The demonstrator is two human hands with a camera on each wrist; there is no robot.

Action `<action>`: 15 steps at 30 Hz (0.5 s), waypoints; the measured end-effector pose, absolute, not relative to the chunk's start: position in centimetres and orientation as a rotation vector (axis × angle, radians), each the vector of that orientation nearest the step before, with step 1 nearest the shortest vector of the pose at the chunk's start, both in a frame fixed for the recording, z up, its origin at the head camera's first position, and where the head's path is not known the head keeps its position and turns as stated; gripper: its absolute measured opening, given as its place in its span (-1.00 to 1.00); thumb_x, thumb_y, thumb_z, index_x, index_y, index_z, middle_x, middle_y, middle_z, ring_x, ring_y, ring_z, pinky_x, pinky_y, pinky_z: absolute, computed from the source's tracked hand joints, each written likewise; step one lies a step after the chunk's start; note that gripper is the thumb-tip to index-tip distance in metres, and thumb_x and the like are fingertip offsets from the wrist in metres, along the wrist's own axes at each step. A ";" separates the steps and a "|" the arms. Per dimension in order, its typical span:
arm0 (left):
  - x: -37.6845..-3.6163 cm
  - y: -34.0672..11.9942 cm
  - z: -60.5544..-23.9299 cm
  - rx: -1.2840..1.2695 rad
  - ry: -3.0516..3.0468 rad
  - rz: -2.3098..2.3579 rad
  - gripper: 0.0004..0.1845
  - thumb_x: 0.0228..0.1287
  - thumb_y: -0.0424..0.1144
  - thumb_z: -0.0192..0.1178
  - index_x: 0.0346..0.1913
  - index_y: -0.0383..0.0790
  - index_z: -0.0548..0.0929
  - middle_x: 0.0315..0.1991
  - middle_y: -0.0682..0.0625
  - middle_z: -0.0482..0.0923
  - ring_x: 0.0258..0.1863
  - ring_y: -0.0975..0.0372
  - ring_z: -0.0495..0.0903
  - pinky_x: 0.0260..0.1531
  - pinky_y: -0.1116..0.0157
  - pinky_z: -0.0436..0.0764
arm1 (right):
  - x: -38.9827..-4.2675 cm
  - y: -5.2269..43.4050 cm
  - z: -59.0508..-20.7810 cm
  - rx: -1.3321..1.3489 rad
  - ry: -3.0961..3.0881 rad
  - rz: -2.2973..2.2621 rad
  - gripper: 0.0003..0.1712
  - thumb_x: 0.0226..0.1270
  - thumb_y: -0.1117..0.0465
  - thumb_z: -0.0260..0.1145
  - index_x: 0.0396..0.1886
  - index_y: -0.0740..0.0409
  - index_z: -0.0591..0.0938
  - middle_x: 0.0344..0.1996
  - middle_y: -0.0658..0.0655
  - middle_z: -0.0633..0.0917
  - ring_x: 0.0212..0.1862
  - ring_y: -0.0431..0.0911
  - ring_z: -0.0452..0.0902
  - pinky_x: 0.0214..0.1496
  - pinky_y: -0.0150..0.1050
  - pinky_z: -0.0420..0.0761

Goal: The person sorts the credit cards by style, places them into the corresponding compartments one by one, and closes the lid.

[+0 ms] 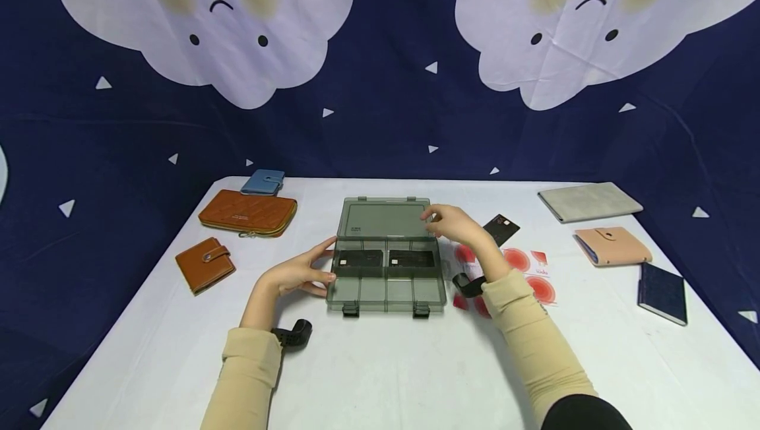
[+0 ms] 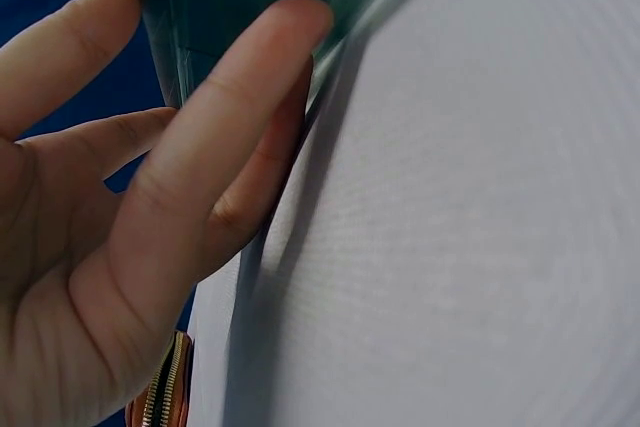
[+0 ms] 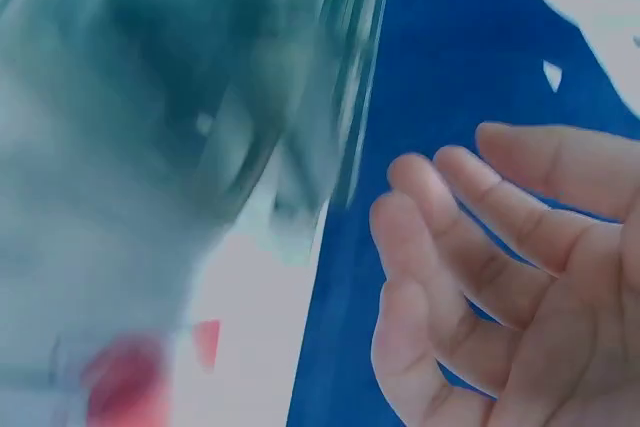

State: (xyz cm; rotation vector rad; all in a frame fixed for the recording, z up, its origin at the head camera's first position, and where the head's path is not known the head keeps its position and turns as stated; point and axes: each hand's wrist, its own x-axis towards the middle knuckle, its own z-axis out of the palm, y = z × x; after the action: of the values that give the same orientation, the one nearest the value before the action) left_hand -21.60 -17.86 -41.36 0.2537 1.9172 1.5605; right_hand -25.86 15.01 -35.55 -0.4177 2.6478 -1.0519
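Nearest me are two beige sleeves reaching out over the white table (image 1: pixel 380 377). Just beyond them sits the smoky clear plastic organizer box (image 1: pixel 386 285), square in front of the person, its long side running left to right and its two latches facing the near edge.

The left hand (image 1: pixel 297 275) lies at the box's left end, fingers held straight and pressed flat against the side wall; the left wrist view shows the fingertips (image 2: pixel 290 27) right on the tinted plastic.

The right hand (image 1: pixel 454 224) is further back, at the right rear corner beside the raised lid (image 1: pixel 384 217). Its fingers are loosely spread and seem to grip nothing; whether they touch the lid's edge I cannot tell, as the right wrist view is blurred there. So the box lies between the two hands, left low at the base, right high by the lid.

Inside, two dark cards (image 1: pixel 386 260) lie in the back compartments; the front ones look bare.

To the right are red-dotted cards (image 1: pixel 522 265) and a black card (image 1: pixel 501 229). Further off, brown wallets (image 1: pixel 204 264) lie left, a pink one (image 1: pixel 611 245) right.
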 end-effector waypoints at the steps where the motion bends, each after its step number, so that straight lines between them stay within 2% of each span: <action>1: -21.6 -17.8 -41.4 0.251 1.918 1.559 -0.04 0.23 -0.42 0.16 0.48 -0.02 -0.28 0.43 -0.30 -0.30 -0.29 0.16 0.54 -0.26 0.19 0.65 | -25.9 15.6 -35.7 -0.394 2.676 -1.032 -0.64 0.29 0.31 0.11 0.06 0.37 0.49 -0.22 0.34 0.62 -0.28 0.07 0.53 -0.27 -0.20 0.52; 5: -21.6 -17.8 -41.4 0.238 1.918 1.561 -0.04 0.22 -0.42 0.17 0.48 0.00 -0.26 0.43 -0.29 -0.29 -0.29 0.16 0.54 -0.25 0.18 0.65 | -26.0 18.0 -36.0 -0.271 2.848 -0.758 -0.59 0.26 0.25 0.10 0.04 0.41 0.50 -0.12 0.41 0.59 -0.10 0.20 0.52 -0.07 -0.02 0.53; 10: -21.6 -17.8 -41.3 0.238 1.921 1.563 -0.04 0.22 -0.43 0.16 0.48 -0.01 -0.27 0.43 -0.30 -0.29 -0.29 0.18 0.53 -0.24 0.18 0.65 | -26.1 20.5 -36.3 0.028 2.850 -0.331 -0.53 0.20 0.18 0.09 -0.02 0.47 0.53 -0.01 0.53 0.45 0.07 0.39 0.32 0.03 0.20 0.41; 13: -21.6 -17.8 -41.3 0.236 1.919 1.565 -0.04 0.22 -0.43 0.16 0.48 -0.01 -0.26 0.43 -0.30 -0.29 -0.29 0.17 0.53 -0.23 0.18 0.65 | -26.3 21.4 -36.6 0.064 2.770 -0.248 -0.56 0.17 0.13 0.12 -0.13 0.43 0.59 -0.09 0.51 0.48 0.00 0.35 0.35 -0.02 0.19 0.42; 15: -21.5 -17.8 -41.3 0.242 1.918 1.565 -0.04 0.22 -0.43 0.15 0.48 -0.02 -0.26 0.43 -0.30 -0.29 -0.29 0.17 0.53 -0.22 0.17 0.64 | -26.6 22.0 -36.8 -0.031 2.748 -0.246 -0.62 0.17 0.12 0.14 -0.25 0.37 0.62 -0.24 0.40 0.56 -0.16 0.22 0.43 -0.15 0.05 0.49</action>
State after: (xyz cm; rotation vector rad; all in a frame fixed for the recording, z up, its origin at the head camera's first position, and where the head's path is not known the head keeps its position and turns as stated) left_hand -21.54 -17.78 -41.26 0.2419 1.9177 1.5654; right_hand -26.58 22.01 -36.82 -0.0314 2.7478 -0.2464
